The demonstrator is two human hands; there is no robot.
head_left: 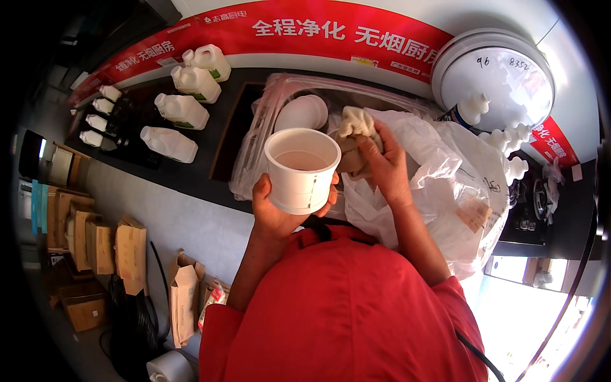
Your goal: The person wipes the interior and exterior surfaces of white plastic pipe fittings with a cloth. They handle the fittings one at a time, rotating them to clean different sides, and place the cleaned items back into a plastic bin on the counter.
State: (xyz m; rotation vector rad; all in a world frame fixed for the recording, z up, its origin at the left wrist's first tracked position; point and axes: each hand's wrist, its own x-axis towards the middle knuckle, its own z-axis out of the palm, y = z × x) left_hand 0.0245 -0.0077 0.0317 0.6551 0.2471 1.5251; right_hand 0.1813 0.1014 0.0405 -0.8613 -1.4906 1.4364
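My left hand (273, 207) is wrapped round the lower part of a white plastic pipe fitting or cup-like piece (299, 184), its wide round opening tilted up toward me. A thin dark drip mark runs down its side. Bunched in my right hand (387, 159) is a beige cloth (355, 137), close beside the white piece's rim. Behind them, another white round piece (302, 113) lies in a sink (254, 153) edged with clear plastic film. To the right a big white plastic bag (433, 165) spreads over the counter, near my right forearm.
White jugs (175, 143) and smaller white bottles (95, 122) stand on the dark counter (219, 95) at left. Large round white lids or discs (503, 83) lean at the back right, with ribbed white parts (509, 137) before them. Cardboard boxes (130, 254) are on the floor at lower left.
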